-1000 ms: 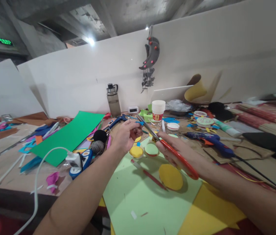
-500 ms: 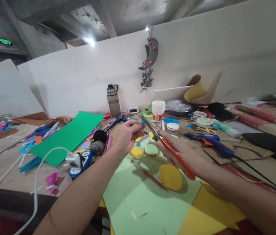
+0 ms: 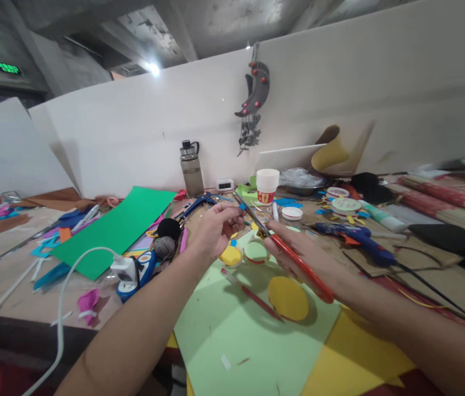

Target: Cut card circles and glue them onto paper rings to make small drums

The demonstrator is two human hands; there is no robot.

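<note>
My right hand (image 3: 298, 256) grips red-handled scissors (image 3: 286, 247), blades pointing up and to the left. My left hand (image 3: 214, 228) is pinched shut on a tiny blue scrap (image 3: 241, 208) held right at the blade tips. Both hands hover over a light green sheet (image 3: 232, 341). On that sheet lie a yellow foam disc (image 3: 288, 298), a red pencil (image 3: 251, 294), a small cup with a yellow lid (image 3: 230, 256) and one with a green lid (image 3: 255, 252).
A dark green sheet (image 3: 112, 228), a white plug with cable (image 3: 123, 269), a black pom-pom (image 3: 169, 228) and blue pliers (image 3: 197, 204) lie left. Behind stand a water bottle (image 3: 191, 169) and paper cups (image 3: 266, 186). A blue glue gun (image 3: 356, 237) and bamboo sticks (image 3: 442, 201) lie right.
My left hand has shifted slightly right, bringing the blue scrap closer to the scissor tips. The scissors have barely moved.
</note>
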